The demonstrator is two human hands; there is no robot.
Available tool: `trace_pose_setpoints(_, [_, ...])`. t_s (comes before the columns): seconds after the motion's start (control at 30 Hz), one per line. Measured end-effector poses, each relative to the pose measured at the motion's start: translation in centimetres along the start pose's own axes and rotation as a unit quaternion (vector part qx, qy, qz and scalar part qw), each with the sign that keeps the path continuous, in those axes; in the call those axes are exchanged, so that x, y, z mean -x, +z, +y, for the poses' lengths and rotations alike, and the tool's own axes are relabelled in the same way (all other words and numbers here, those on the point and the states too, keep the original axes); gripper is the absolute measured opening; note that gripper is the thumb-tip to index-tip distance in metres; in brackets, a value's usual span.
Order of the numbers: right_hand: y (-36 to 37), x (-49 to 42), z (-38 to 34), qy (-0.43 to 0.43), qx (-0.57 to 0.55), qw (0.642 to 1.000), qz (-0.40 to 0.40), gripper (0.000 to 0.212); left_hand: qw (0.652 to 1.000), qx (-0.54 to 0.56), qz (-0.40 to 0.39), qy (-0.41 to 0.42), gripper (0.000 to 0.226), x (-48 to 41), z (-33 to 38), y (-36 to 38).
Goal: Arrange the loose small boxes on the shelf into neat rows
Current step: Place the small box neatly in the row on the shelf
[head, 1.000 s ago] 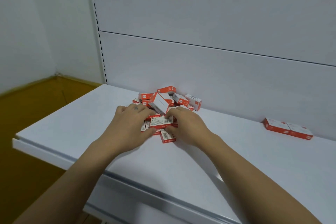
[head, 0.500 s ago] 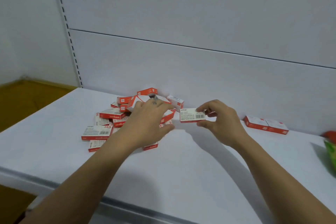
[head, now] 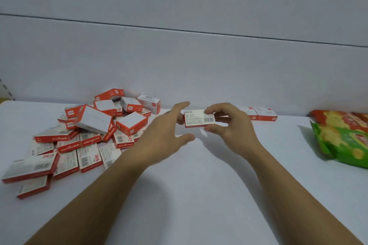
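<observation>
A heap of several small red-and-white boxes (head: 93, 125) lies on the white shelf (head: 199, 185) at the left, against the back panel. My right hand (head: 231, 127) pinches one small box (head: 197, 118) between thumb and fingers and holds it above the shelf, barcode side facing me. My left hand (head: 165, 131) hovers just left of that box with fingers spread, its fingertips near the box's left end. Two boxes (head: 260, 114) stand side by side in a row against the back panel, partly hidden behind my right hand.
Green and red snack bags (head: 344, 139) lie on the shelf at the right. The shelf's grey back panel (head: 199, 65) rises directly behind the boxes. Bare shelf surface stretches between the heap and the bags.
My right hand lifted one box out of the heap and carried it right toward the two-box row. My left hand left the heap and followed. The view swung right, bringing the snack bags in.
</observation>
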State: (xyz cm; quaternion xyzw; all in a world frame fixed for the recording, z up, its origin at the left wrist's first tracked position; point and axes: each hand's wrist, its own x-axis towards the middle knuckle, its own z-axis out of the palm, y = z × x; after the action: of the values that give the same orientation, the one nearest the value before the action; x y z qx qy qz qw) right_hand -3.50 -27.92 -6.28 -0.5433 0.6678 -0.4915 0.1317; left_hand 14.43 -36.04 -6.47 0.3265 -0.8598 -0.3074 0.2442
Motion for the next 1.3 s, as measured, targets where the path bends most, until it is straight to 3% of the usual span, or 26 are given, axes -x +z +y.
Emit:
trace_pose_setpoints(0.3, [2.3,0.2,-0.2,0.033,-0.039,0.999,0.013,0.037,0.993,0.063,0.098,0.029,0.044,-0.1,-0.6,0.3])
trace_pose_setpoints(0.43, [2.4,0.6,-1.0,0.084,-0.084,0.992,-0.05,0.032,0.991,0.057,0.111,0.055,0.041,-0.1,-0.8,0.2])
trace_pose_setpoints(0.63, [2.5,1.1,-1.9,0.152,-0.098,0.98,-0.083,0.05,0.988,-0.004,0.089,0.129,0.042,0.0,-0.9,0.6])
trace_pose_setpoints(0.8, [2.1,1.0,-1.7,0.17,-0.155,0.969,-0.092,0.042,0.984,-0.042,0.073,0.154,0.043,0.0,-0.5,0.8])
trace_pose_setpoints(0.97, [1.5,0.8,-1.7,0.179,-0.372,0.898,-0.15,0.041,0.997,-0.047,0.023,0.058,0.068,0.2,-0.4,0.2])
trace_pose_setpoints(1.1, [1.2,0.7,-1.9,0.178,-0.481,0.832,-0.209,0.043,0.997,-0.037,0.017,0.059,0.056,0.3,-0.9,0.0])
trace_pose_setpoints(1.2, [1.0,0.5,-2.0,0.16,-0.473,0.843,-0.203,0.038,0.998,-0.011,0.027,0.05,0.044,0.3,-1.0,0.1])
trace_pose_setpoints(1.3, [0.8,0.2,-1.7,0.188,-0.426,0.875,-0.134,0.03,0.998,0.023,0.043,0.034,0.042,0.2,-1.0,0.1])
